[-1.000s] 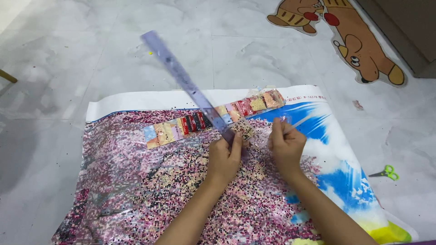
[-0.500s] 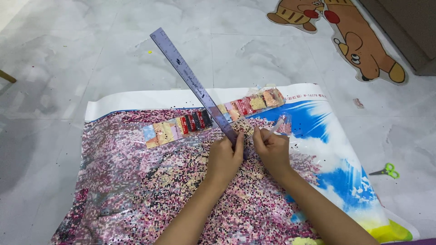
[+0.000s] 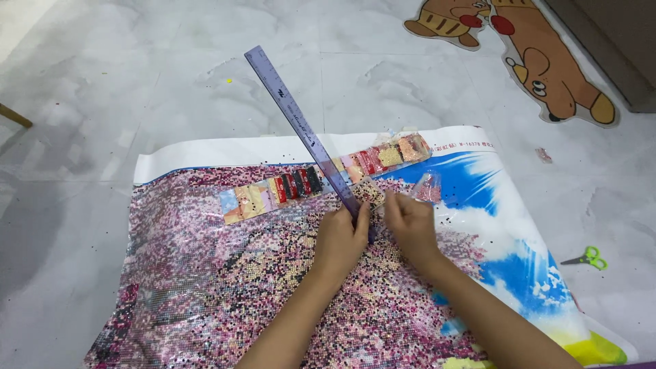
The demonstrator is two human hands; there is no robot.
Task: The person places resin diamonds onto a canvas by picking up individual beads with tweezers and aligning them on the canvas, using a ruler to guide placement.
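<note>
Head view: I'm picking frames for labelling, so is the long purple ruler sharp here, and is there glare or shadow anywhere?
Head view: the long translucent purple ruler looks sharp, edges crisp, held at its lower end by the left hand; soft, even light; mild sheen on the grey marble floor tiles; faint shadow at the left edge; the beaded mosaic canvas is in focus.

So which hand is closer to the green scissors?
Right. The right hand rests on the bead canvas, on the scissors' side; the left hand grips the ruler, farther away.
</note>
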